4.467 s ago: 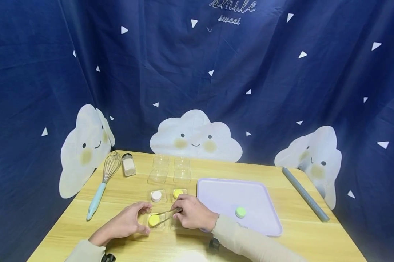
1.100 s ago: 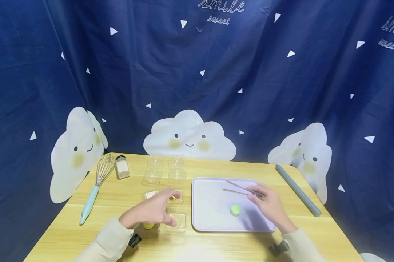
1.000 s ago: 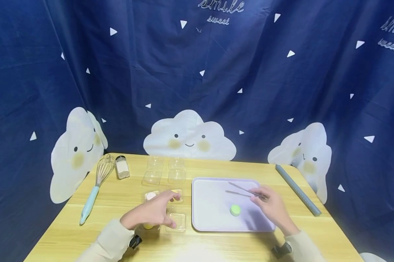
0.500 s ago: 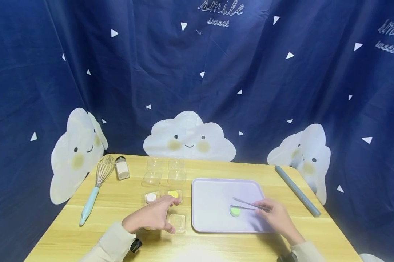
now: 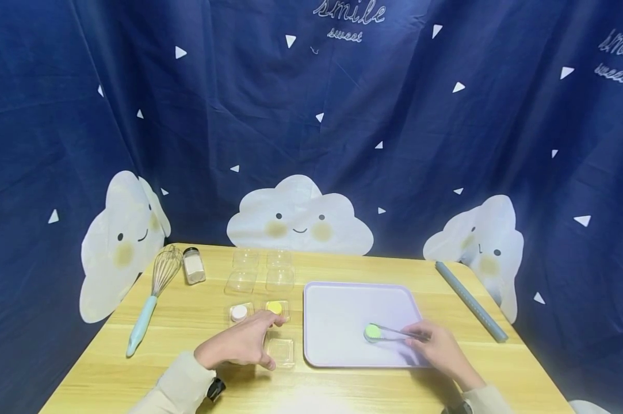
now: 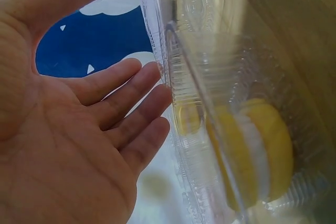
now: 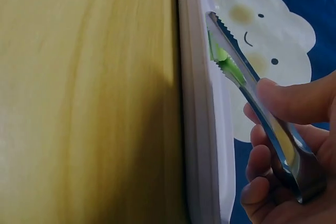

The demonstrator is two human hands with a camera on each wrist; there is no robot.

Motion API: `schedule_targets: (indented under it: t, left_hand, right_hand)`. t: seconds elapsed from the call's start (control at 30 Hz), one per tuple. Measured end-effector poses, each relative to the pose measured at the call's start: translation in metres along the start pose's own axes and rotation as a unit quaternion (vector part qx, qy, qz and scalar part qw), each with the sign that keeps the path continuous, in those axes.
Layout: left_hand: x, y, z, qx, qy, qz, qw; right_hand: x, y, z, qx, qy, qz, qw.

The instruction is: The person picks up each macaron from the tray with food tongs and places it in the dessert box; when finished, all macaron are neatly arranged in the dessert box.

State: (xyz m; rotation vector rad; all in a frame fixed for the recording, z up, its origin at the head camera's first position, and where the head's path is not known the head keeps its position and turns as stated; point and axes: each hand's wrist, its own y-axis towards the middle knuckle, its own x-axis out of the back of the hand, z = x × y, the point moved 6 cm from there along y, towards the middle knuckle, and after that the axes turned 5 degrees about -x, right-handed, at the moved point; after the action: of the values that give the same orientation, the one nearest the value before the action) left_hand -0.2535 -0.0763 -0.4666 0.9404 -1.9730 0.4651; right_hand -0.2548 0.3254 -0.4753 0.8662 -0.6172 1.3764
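In the head view my right hand holds metal tongs, their tips on either side of a green macaron on the lilac tray. Thumb and fingers grip the tongs near the bend. My left hand, fingers loosely spread and holding nothing, hovers beside a clear plastic macaron box. A white macaron and a yellow macaron sit in the box's far compartments. Another yellow macaron, with white filling, shows through the plastic in the left wrist view; the hand hides it from the head camera.
Clear molded lid sections lie behind the box. A whisk with a pale blue handle and a black-capped jar are at the left. A grey rod lies right of the tray. Blue cloud-patterned fabric surrounds the table.
The tongs went from the near-left yellow macaron over to the tray, then lowered and closed around the green macaron. My left hand shifted right over the box and then stayed nearly still.
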Motion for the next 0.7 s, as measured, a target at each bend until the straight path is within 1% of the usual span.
schedule_targets:
  t: [0.17, 0.37, 0.5, 0.7]
  left_hand:
    - [-0.003, 0.0, 0.004, 0.006, 0.01, 0.0, 0.9999]
    - [-0.005, 0.001, 0.007, 0.004, 0.021, -0.002, 0.9998]
    - [-0.005, 0.001, 0.007, 0.004, 0.018, 0.0, 0.9998]
    - [-0.006, 0.0, 0.008, 0.007, 0.01, 0.002, 0.9999]
  right_hand:
    - [-0.004, 0.001, -0.004, -0.012, -0.002, 0.014, 0.9998]
    - [-0.009, 0.002, -0.008, -0.028, -0.001, 0.027, 0.9992]
    - [-0.011, 0.003, -0.008, -0.029, -0.001, 0.034, 0.999]
    - [-0.013, 0.003, -0.007, -0.027, -0.002, 0.033, 0.9991]
